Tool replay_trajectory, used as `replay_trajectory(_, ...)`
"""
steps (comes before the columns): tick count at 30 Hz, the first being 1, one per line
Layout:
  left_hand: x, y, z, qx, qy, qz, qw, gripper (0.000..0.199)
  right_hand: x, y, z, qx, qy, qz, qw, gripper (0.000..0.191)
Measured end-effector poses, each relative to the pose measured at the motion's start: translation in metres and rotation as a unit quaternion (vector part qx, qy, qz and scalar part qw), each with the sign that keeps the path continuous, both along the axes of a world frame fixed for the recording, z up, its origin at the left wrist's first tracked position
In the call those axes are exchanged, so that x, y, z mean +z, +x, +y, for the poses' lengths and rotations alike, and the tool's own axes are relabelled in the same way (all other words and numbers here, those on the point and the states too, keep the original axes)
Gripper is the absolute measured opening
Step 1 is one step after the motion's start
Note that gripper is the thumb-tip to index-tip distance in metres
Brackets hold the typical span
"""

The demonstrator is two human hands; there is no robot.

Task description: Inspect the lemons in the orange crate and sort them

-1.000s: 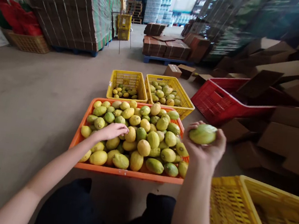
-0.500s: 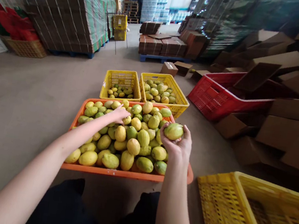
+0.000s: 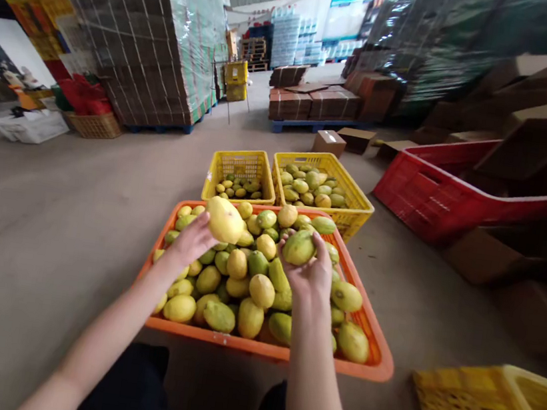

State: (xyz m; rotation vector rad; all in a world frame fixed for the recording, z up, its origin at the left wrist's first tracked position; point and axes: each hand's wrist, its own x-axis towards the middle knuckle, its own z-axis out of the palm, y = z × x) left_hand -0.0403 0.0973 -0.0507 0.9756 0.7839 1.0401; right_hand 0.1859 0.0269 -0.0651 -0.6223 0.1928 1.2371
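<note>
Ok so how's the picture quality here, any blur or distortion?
Head view: soft even daylight, no glare; the left hand, right hand and orange crate look fairly sharp; the edges smear and bend, blurring the cardboard boxes and the wrapped pallet stack.

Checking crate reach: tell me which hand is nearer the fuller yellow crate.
Right. The right hand with its green fruit is just below the crate; the left hand is farther left.

The orange plastic lattice crate (image 3: 368, 362) looks smooth and slightly glossy, as do the yellow plastic mesh crates (image 3: 243, 164). The yellow-green lemons (image 3: 262, 291) have waxy, pebbled skin. The grey concrete floor (image 3: 50, 216) is matt.
</note>
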Motion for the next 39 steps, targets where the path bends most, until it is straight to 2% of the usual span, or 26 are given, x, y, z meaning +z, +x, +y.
replay_trajectory(2,-0.006,-0.001,-0.014,0.018,-0.059,-0.067,0.996,0.052,-0.004,-0.014,0.002,0.038,0.025,-0.028,0.999,0.017)
replay_trajectory(5,-0.021,-0.005,-0.029,0.025,-0.089,-0.11,0.99,0.053,-0.006,-0.042,0.0,0.091,0.05,-0.06,0.993,0.02)
replay_trajectory(9,-0.047,-0.028,-0.037,0.078,-0.13,-0.055,0.987,0.051,-0.009,-0.076,-0.004,0.188,0.029,-0.096,0.977,0.015)
replay_trajectory(11,-0.054,-0.042,-0.04,0.112,-0.153,-0.045,0.981,0.045,-0.013,-0.084,-0.005,0.214,0.002,-0.107,0.971,0.013)
replay_trajectory(15,-0.052,-0.058,-0.049,0.146,-0.141,-0.053,0.978,0.042,-0.022,-0.074,-0.003,0.172,-0.03,-0.104,0.979,0.016)
replay_trajectory(20,-0.048,-0.063,-0.057,0.135,-0.085,-0.045,0.986,0.052,-0.02,-0.063,-0.003,0.102,-0.022,-0.138,0.985,0.018)
replay_trajectory(23,-0.05,-0.065,-0.059,0.121,-0.093,-0.045,0.987,0.057,-0.02,-0.068,-0.005,0.085,-0.023,-0.156,0.984,0.019)
replay_trajectory(30,-0.041,-0.066,-0.066,0.056,-0.111,-0.06,0.99,0.059,-0.03,-0.068,-0.005,0.075,-0.023,-0.173,0.982,0.02)
replay_trajectory(35,-0.044,-0.057,-0.064,0.078,-0.084,-0.026,0.993,0.057,-0.041,-0.084,-0.001,0.114,-0.01,-0.155,0.981,0.026)
replay_trajectory(39,-0.054,-0.043,-0.06,0.109,-0.063,-0.012,0.992,0.045,-0.066,-0.114,0.0,0.141,0.012,-0.157,0.977,0.019)
